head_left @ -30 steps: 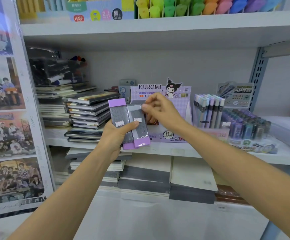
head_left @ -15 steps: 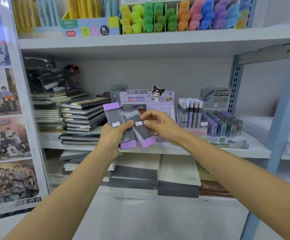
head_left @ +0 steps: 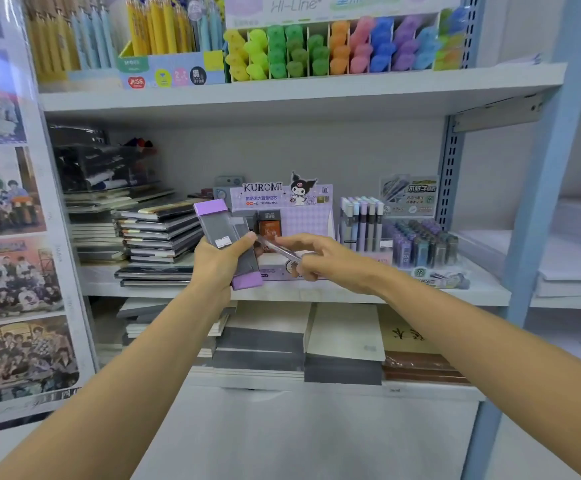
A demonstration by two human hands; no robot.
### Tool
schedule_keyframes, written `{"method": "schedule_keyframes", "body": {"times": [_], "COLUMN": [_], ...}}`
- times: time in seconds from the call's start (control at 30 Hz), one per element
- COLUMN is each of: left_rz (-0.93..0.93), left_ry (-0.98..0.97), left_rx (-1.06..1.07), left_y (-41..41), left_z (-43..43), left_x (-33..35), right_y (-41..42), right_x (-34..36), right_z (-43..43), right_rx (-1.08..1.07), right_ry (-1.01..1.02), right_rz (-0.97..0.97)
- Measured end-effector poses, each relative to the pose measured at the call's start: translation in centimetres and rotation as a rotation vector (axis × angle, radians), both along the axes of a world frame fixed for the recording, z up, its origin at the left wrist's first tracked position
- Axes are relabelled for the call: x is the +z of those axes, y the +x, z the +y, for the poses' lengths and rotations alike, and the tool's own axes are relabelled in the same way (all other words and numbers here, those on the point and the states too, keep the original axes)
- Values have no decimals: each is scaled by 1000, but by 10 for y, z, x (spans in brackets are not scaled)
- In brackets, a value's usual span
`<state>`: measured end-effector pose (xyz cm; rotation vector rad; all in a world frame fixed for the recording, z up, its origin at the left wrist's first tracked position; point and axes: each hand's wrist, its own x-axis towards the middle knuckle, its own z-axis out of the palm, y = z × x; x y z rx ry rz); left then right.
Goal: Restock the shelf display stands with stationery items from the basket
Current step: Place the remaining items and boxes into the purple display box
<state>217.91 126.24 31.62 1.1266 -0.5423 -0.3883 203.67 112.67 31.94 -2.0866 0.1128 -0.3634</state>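
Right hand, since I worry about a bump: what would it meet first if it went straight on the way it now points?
Probably the purple-capped cases gripped by the left hand; the right hand, pinching a slim case, points leftward at them. Depth is unclear.

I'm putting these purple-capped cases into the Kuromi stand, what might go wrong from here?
The right hand pinches one case by fingertips only; it may slip onto the shelf. The left hand holds the other cases as a stack under one thumb; they might slide apart. The upright pens stand close beside the Kuromi stand, so a sweeping wrist might topple them.
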Motion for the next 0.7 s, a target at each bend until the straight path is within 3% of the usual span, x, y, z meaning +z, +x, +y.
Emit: {"method": "schedule_keyframes", "body": {"times": [0.2,0.4,0.7], "left_rz": [-54,-116,-8], "left_ry": [35,82,41], "left_rx": [-124,-8,-161], "left_y": [-8,-15,-9], "left_z": [11,8,7], "left_x": [-1,2,7], "right_y": [-14,-15,0], "right_x": [12,20,34], "right_z": [-4,-2,-13], "right_rx": [60,-5,-301], "right_ry": [365,301,112], "right_rz": [-66,-246,-538]}}
